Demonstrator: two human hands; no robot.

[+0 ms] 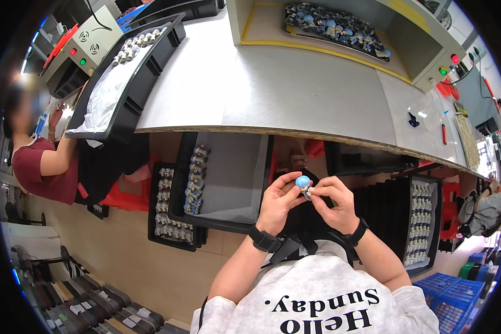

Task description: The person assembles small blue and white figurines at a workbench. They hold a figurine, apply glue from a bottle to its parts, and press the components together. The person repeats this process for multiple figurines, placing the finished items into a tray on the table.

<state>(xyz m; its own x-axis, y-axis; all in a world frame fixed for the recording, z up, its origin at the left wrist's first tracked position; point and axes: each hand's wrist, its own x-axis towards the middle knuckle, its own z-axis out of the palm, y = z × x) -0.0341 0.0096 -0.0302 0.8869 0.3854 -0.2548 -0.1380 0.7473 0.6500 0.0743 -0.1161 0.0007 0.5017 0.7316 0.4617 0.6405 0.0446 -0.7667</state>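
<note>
A small figurine with a rounded light-blue top is held up between my two hands, in front of my chest and below the table's front edge. The thumb and fingers of my left hand pinch it from the left. From the right, my right hand grips its lower part with thumb and forefinger. My fingers cover much of its body. Just left of my left hand is a black tray with a row of similar blue-and-white figurines along its left side.
The grey-white worktable spans the front. On it stand an open-fronted box containing a tray of blue figurines and a long black bin. A tray of white figurines is at right. A co-worker sits at left.
</note>
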